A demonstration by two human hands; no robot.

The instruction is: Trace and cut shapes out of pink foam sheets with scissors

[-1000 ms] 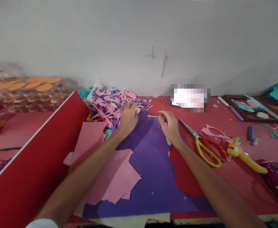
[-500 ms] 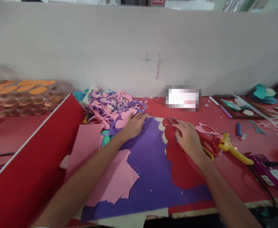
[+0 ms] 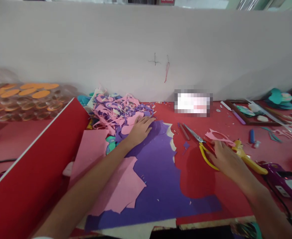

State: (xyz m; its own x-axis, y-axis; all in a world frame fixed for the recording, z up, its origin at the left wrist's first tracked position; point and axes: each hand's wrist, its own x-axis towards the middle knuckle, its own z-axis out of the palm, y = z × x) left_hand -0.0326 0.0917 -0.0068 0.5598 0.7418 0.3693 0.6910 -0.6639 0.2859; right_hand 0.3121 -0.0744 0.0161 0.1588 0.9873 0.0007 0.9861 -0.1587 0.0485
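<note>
My left hand lies with its fingers stretched out on the upper left of a purple sheet, beside pink cut pieces. Its right edge is cut in curves. My right hand is at the handles of a pair of scissors, fingers closed around the red loop; the yellow loop shows to its left. The silver blades point away to the upper left, resting on the red table. A thin pencil-like stick and a small purple scrap lie near the blades.
A heap of pink and purple offcuts sits behind my left hand. Pink sheets overlap the purple one. A red board stands at left. On the right are a yellow glue gun, a purple device and a brown tray.
My right hand has moved right and toward me, from above the stick to the scissors' handles, uncovering the blades. The yellow loop has shifted left. My left hand stays almost in place.
</note>
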